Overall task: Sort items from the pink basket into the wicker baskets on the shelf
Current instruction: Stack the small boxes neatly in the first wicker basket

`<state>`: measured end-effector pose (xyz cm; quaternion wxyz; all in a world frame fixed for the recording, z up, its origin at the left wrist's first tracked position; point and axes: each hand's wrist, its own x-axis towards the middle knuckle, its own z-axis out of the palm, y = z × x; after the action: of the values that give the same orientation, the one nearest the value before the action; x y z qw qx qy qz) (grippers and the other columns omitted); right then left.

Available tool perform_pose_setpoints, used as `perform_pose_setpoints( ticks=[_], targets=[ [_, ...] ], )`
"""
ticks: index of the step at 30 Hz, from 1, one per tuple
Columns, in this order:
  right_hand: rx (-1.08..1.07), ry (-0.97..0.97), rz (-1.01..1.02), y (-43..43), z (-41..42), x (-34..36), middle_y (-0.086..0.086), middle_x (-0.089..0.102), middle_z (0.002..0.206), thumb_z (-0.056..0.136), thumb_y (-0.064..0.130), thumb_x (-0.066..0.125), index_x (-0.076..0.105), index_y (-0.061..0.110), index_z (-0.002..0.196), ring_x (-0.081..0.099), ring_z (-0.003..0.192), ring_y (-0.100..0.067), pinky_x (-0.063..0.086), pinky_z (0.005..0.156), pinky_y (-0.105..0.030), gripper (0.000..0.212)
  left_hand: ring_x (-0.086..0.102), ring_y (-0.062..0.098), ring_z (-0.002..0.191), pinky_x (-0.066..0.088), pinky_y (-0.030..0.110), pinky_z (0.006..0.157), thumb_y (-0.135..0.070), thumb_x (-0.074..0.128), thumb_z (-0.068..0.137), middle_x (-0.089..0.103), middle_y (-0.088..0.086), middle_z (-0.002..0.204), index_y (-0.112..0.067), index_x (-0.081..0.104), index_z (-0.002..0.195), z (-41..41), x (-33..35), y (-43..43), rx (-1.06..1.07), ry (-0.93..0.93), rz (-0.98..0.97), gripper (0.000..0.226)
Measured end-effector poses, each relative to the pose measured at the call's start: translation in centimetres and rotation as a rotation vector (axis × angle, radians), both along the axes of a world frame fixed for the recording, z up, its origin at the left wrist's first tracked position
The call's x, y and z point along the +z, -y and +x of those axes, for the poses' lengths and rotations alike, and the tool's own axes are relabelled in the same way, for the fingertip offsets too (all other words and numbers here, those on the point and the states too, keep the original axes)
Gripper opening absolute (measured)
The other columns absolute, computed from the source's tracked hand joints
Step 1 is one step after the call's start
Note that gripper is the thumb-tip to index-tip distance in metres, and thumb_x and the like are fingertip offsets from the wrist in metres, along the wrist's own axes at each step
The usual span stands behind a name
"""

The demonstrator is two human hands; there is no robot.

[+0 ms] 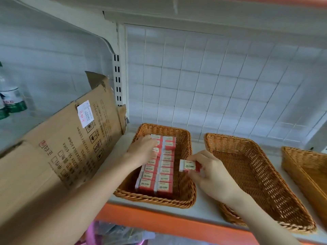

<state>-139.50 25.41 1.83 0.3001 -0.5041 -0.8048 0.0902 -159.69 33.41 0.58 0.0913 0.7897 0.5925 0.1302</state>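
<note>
Red-and-white 2B eraser box (190,166), pinched in your right hand (210,174) with its long axis pointing left, hangs over the right rim of the wicker basket (154,198), where your left hand (143,152) rests on 2 packed rows (165,174), grip unclear.

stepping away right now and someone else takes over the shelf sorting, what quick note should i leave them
Left hand: rests on the stacked boxes in the left basket, gripping none.
Right hand: pinches one loose box over that basket's right rim, not yet placed.
Done: two rows of boxes lie in the left basket.
Left: place the loose box. Nothing shows in the middle basket. The pink basket barely shows below the shelf, contents unclear.
</note>
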Motion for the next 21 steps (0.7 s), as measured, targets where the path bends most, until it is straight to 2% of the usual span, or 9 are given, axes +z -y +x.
perform_pose_setpoints(
  ticks=[5,8,10,14,21],
  targets=[
    [0.024,0.006,0.001,-0.4,-0.5,0.6,0.009,0.049,0.091,0.079,0.008,0.066,0.064,0.012,0.106,0.048,0.076,0.001,0.036,0.072,-0.004,0.027,0.048,0.015,0.104,0.049,0.031,0.085,-0.014,0.048,0.096,0.051,-0.002,0.116,-0.017,0.059,0.115,0.1,-0.4,0.7,0.006,-0.096,0.042,0.023],
    [0.033,0.015,0.004,-0.9,-0.6,0.9,0.011,0.047,0.091,0.08,0.008,0.065,0.064,0.011,0.107,0.047,0.077,0.002,0.035,0.073,-0.003,0.028,0.044,0.019,0.112,0.05,0.033,0.084,-0.021,0.042,0.099,0.047,0.002,0.128,-0.015,0.051,0.128,0.0,-0.8,1.9,-0.038,-0.158,0.02,0.032],
    [0.043,0.025,0.004,-1.3,-0.7,1.1,0.012,0.047,0.091,0.08,0.007,0.065,0.064,0.01,0.107,0.046,0.077,0.002,0.034,0.073,-0.002,0.027,0.041,0.023,0.12,0.049,0.035,0.089,-0.027,0.037,0.1,0.042,0.006,0.136,-0.014,0.046,0.134,0.0,-0.9,2.7,-0.055,-0.2,-0.023,0.037],
    [0.066,0.035,0.003,-1.8,-0.9,1.1,0.018,0.046,0.091,0.08,0.007,0.065,0.064,0.012,0.106,0.047,0.078,0.003,0.036,0.074,-0.003,0.026,0.023,0.026,0.138,0.038,0.039,0.105,-0.038,0.029,0.101,0.019,0.009,0.154,-0.011,0.022,0.148,0.3,-1.0,3.4,-0.069,-0.253,-0.11,0.055],
    [0.106,0.044,0.0,-2.6,-0.8,1.0,0.018,0.045,0.09,0.08,0.007,0.065,0.064,0.011,0.105,0.046,0.08,0.006,0.036,0.073,-0.002,0.026,-0.001,0.023,0.146,0.02,0.041,0.117,-0.044,0.03,0.099,0.001,0.008,0.158,-0.007,0.007,0.15,0.2,-1.2,3.1,-0.075,-0.295,-0.183,0.067]
  ],
)
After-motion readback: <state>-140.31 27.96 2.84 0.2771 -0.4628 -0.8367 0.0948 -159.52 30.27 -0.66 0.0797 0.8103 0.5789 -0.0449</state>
